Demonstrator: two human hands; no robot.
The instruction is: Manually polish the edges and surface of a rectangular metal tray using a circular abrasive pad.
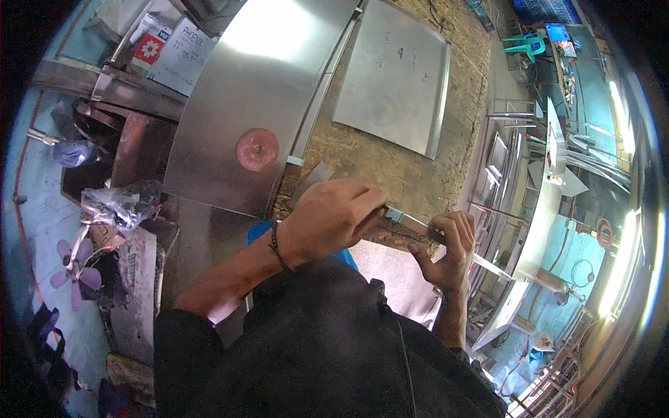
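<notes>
The left hand (339,211) is pinching one end of a metal strip (414,223) with bent fingers, the tips partly hiding from view. The right hand (451,252) is touching the other end, its fingers resting curled while the thumb is standing spread apart from them. The strip is slanting between the two hands, over the near edge of the brown surface (401,166). A bracelet (278,247) is circling the left wrist. Beyond the hands, a panel (394,80) is lying on the surface, and left of it a larger sheet (223,104) is bearing a reddish disc (258,150). Farther left, a purple fan (75,273) is standing near a clear bag (120,205)
</notes>
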